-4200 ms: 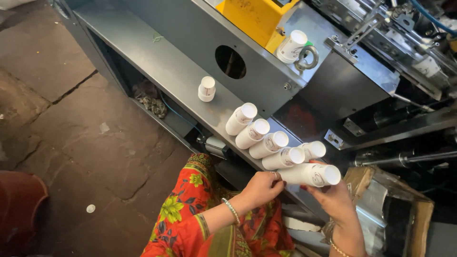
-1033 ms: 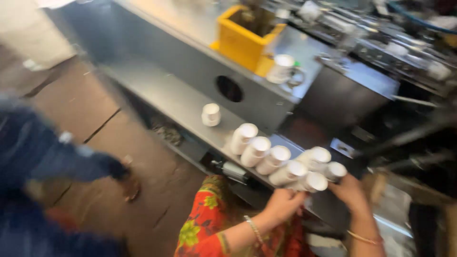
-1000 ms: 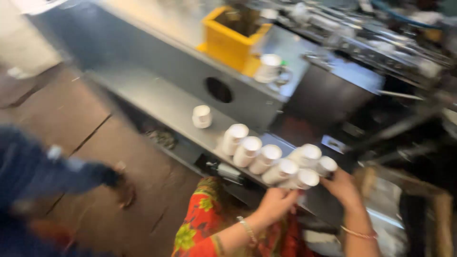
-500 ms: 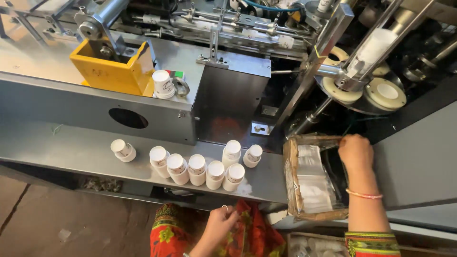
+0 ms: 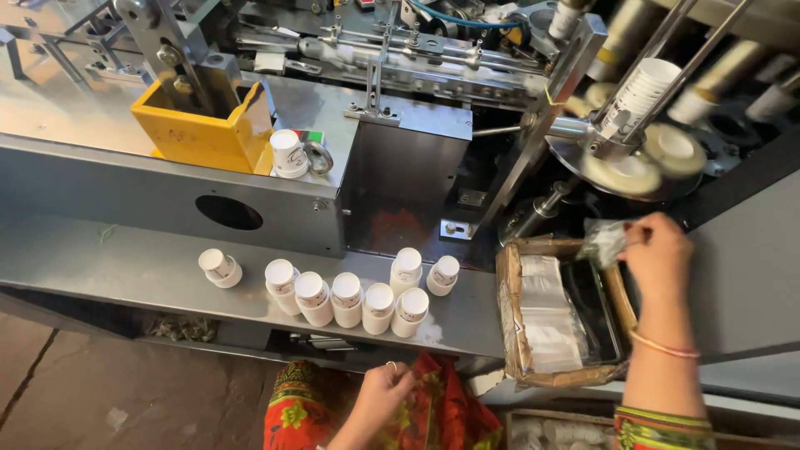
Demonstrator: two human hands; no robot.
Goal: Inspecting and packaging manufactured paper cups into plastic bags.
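cardboard box (image 5: 510, 310) of clear bags sits at the worktop's (image 5: 125, 267) right end, beside rows of white cup stacks (image 5: 346, 298). right hand (image 5: 658, 254) pinches a crumpled plastic bag (image 5: 602, 240) above the box; left hand (image 5: 382, 392) hangs loosely curled, holding nothing, below the front edge.

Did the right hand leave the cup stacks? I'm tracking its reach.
Yes. The right hand has moved off the cup stacks rightward, over the cardboard box, pinching a clear plastic bag.

grey metal machine (image 5: 167, 187) with shelf (image 5: 108, 267), yellow bin (image 5: 200, 133); cracked concrete floor (image 5: 125, 400) below.
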